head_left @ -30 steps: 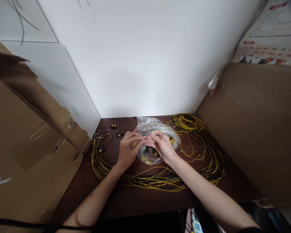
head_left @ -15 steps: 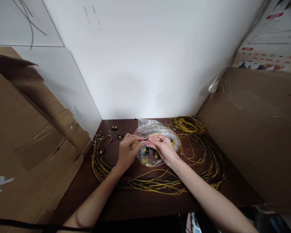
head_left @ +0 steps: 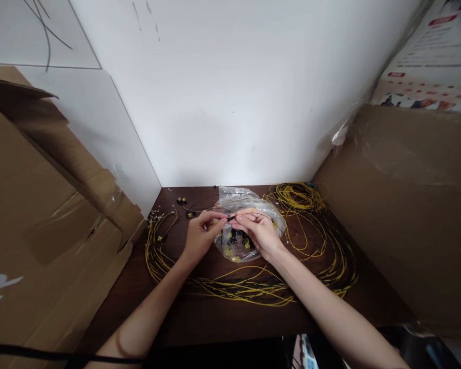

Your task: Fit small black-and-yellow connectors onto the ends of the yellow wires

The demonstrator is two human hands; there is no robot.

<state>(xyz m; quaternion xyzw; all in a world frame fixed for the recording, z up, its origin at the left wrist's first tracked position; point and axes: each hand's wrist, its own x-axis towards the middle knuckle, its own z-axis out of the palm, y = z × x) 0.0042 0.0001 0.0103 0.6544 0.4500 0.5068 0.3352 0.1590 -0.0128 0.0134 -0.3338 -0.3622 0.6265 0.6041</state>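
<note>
My left hand [head_left: 200, 234] pinches one end of a small black connector [head_left: 231, 219] between thumb and fingertips. From the other side, my right hand [head_left: 258, 233] is closed on a thin dark wire [head_left: 249, 213] at the connector's other end; its fingertips hide part of the joint. Just beneath both hands lies a clear plastic bag [head_left: 225, 251] with several black and yellow pieces [head_left: 236, 237] in it. A long bundle of yellow and black wires [head_left: 249, 291] curves around the bag on the dark brown table [head_left: 215, 328].
A coil of yellow wire [head_left: 297, 195] lies at the back right. Loose black-and-yellow pieces [head_left: 182, 201] and white scraps [head_left: 153, 215] are at the back left. Cardboard boxes stand at left [head_left: 57, 220] and right [head_left: 407, 205]; a white wall [head_left: 234, 102] rises behind.
My left fingertips have shifted slightly left, so more of the black connector shows between the hands. My right hand stays nearly in place. The camera view has tilted a little.
</note>
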